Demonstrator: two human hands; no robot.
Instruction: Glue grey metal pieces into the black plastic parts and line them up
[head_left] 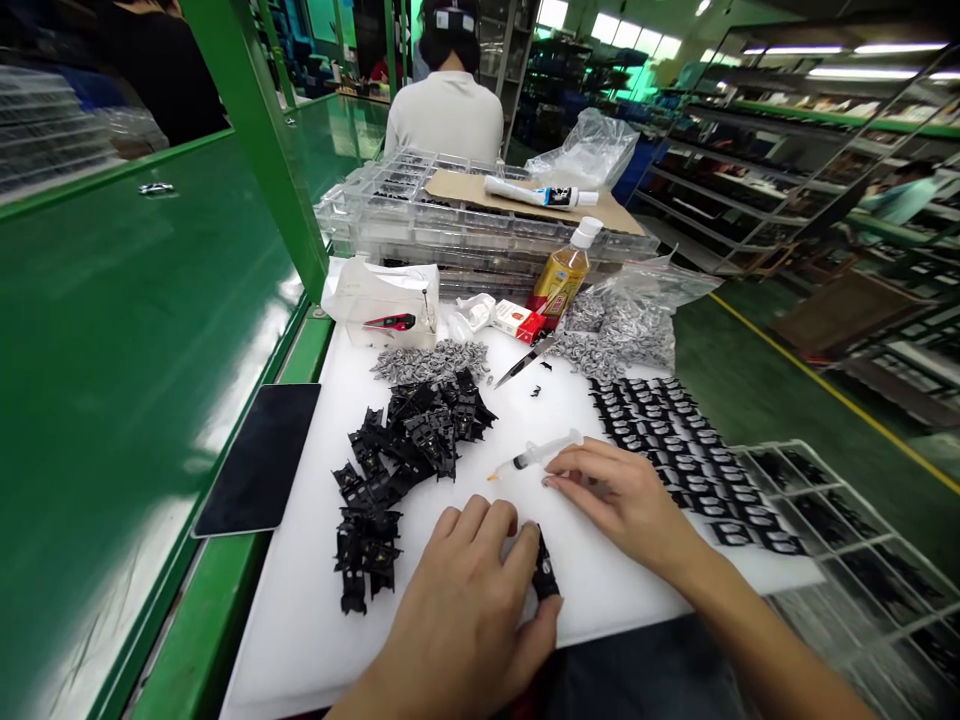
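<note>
My left hand (469, 600) is closed around a small black plastic part (546, 568), held between thumb and fingers low over the white board (300, 620). My right hand (619, 495) has thumb and index fingertips nearly together; anything between them is too small to make out. Just beyond those fingertips lies a clear syringe (536, 455) with an orange tip, pointing left. A heap of black plastic parts (412, 440) spreads to the left of my hands. Rows of black parts with grey pieces on them (682, 450) lie to the right.
Small grey pieces (431, 360) are piled behind, near tweezers (529, 358) and a yellow bottle (562, 272). A bag of grey pieces (630, 325) stands back right. A dark tablet (259, 460) lies left, a compartment tray (810, 480) right. A person (446, 110) sits ahead.
</note>
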